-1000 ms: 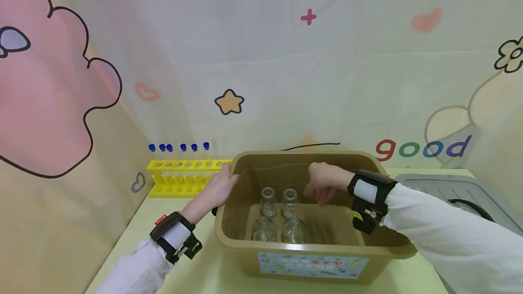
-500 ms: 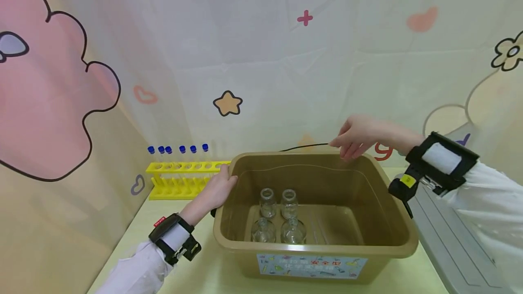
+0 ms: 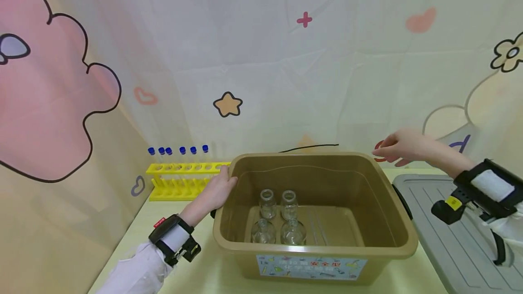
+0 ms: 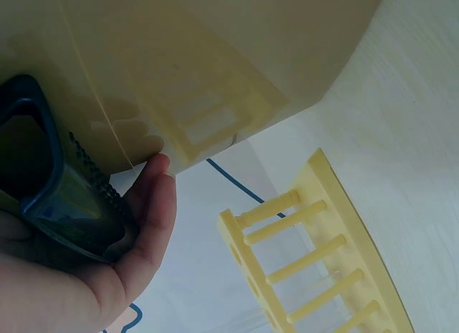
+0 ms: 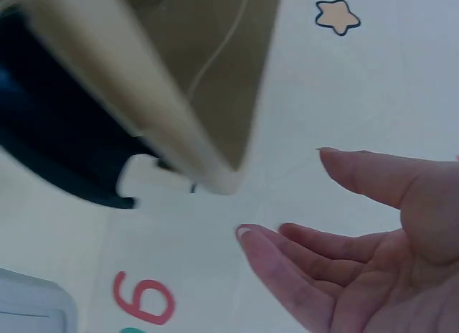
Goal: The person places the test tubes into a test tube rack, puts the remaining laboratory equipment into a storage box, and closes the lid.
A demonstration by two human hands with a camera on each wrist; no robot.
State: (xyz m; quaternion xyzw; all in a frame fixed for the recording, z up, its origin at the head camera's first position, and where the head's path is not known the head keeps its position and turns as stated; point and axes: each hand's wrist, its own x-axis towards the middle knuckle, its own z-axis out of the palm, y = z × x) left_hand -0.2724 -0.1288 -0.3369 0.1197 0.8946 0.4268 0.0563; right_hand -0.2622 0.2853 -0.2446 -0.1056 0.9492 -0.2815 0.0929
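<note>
A brown plastic bin (image 3: 310, 251) stands on the table. Two clear glass bottles (image 3: 268, 204) are at the back of its left half, with two round glass flasks (image 3: 293, 232) in front of them. Thin clear rods (image 3: 320, 230) lie to their right. My left hand (image 3: 220, 188) is at the bin's left rim; in the left wrist view its fingers curl round the dark handle (image 4: 43, 161). Beyond the bin's back right corner my right hand (image 3: 408, 147) hovers in the air, holding nothing, thumb and fingers apart in the right wrist view.
A yellow test tube rack (image 3: 180, 189) stands behind the bin at left, with several blue-capped tubes in it. On the right lies a grey ridged lid (image 3: 433, 208). A printed cloth (image 3: 265, 58) hangs behind the table.
My right hand has come up out of the bin and moved right, past the back right corner. My left hand has stayed at the left rim.
</note>
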